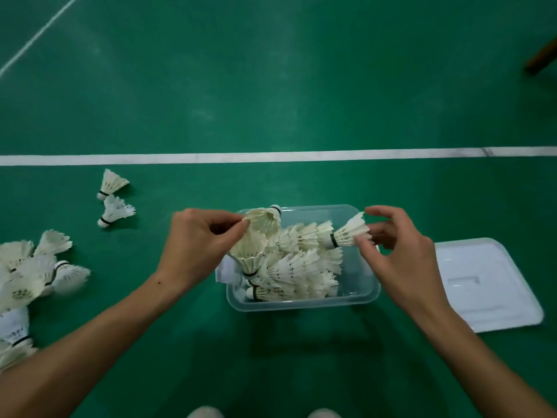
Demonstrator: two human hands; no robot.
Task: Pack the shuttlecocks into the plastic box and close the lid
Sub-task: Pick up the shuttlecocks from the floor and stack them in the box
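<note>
- We're down on a green court floor (271,86), matte and a little scuffed, and the clear plastic box (360,285) sits on it, open-topped — that box is our landmark.
- Beyond the box, a white court line (271,156) runs straight across the floor; a second line (39,33) slants off far beyond it to the left.
- Inside the box: a heap of white shuttlecocks (297,273), lying crosswise, feathers overlapping, rising to about the rim.
- Left hand (196,245) is over the box's left edge, its grip pinching the feather rim of two nested shuttlecocks (256,236), corks pointing opposite ways.
- Right hand (398,251) is over the box's right edge, grip pinching the skirt of a single shuttlecock (349,230), cork aimed into the box.
- Lid (488,285) lies flat on the floor just right of the box, apart from it.
- Left of the box, two loose shuttlecocks (113,197) lie side by side; farther left, a bigger pile (33,273) spills off the frame edge.
- Open floor lies beyond the box up to the line, and on the near side between the forearms.
- Far beyond the box to the right, a brown wooden piece (542,57) cuts the frame edge; what it belongs to can't be told.
</note>
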